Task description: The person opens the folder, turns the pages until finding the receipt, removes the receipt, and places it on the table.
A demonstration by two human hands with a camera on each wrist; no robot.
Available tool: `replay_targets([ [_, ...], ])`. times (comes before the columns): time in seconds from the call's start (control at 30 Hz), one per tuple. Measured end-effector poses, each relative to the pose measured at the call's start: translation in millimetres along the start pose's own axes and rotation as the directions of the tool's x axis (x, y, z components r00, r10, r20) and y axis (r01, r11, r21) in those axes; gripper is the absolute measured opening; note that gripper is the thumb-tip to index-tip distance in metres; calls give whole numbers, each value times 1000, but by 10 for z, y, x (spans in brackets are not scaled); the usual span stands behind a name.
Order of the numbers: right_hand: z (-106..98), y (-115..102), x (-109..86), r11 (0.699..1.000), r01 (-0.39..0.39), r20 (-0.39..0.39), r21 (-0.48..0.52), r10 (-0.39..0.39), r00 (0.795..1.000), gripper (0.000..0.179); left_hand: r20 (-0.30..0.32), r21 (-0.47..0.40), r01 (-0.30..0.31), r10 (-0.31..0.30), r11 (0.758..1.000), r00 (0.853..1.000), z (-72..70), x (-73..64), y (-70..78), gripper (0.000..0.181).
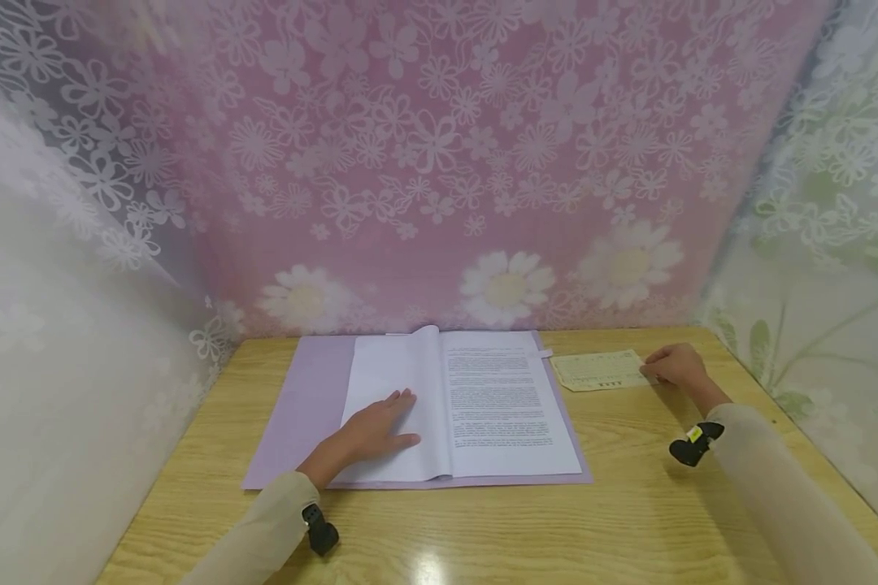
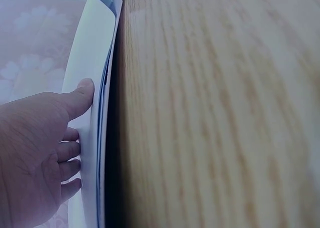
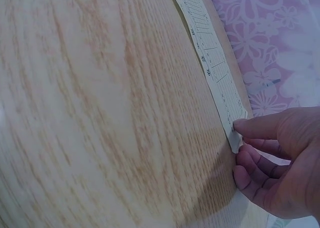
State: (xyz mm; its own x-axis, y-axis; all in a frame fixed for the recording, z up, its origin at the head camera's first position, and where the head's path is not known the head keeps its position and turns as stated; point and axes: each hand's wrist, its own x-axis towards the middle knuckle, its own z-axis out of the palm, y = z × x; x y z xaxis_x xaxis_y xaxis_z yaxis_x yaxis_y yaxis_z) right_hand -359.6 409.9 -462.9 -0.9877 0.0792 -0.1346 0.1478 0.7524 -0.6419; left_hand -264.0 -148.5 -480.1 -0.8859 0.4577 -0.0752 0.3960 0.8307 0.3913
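Observation:
An open purple folder [image 1: 293, 406] lies on the table with white sheets in it. Its right-hand page [image 1: 493, 406] carries dense printed text, while the left-hand sheet [image 1: 380, 374] is blank on the side that shows. My left hand [image 1: 373, 428] rests on that blank sheet, fingers extended; the left wrist view shows the thumb [image 2: 86, 90] along the paper. To the right of the folder is a yellowish printed paper slip [image 1: 596, 370]. My right hand [image 1: 676, 367] pinches its right end between thumb and fingers, as the right wrist view [image 3: 270, 160] also shows.
A small white tab [image 1: 544, 354] sticks out from the folder's right edge near the slip. The wooden table [image 1: 483, 528] ends at a pink flowered curtain [image 1: 424, 162] behind. Pale flowered curtains stand at the left and right sides.

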Motion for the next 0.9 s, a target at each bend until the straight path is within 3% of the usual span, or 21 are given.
replay_targets([
  [0.6, -57, -64, -13, 1000, 13, -6, -5, -13, 1000, 41, -19, -53, -41, 40, 998, 999, -66, 9, 7, 78],
  [0.8, -142, -193, -18, 987, 81, -74, -140, -92, 993, 48, -52, -72, -66, 62, 995, 997, -118, 39, 1, 76],
  [0.9, -141, -331, 12, 987, 119, -102, -106, -130, 986, 51, -88, -78, -83, 76, 994, 993, -166, 54, 5, 74],
])
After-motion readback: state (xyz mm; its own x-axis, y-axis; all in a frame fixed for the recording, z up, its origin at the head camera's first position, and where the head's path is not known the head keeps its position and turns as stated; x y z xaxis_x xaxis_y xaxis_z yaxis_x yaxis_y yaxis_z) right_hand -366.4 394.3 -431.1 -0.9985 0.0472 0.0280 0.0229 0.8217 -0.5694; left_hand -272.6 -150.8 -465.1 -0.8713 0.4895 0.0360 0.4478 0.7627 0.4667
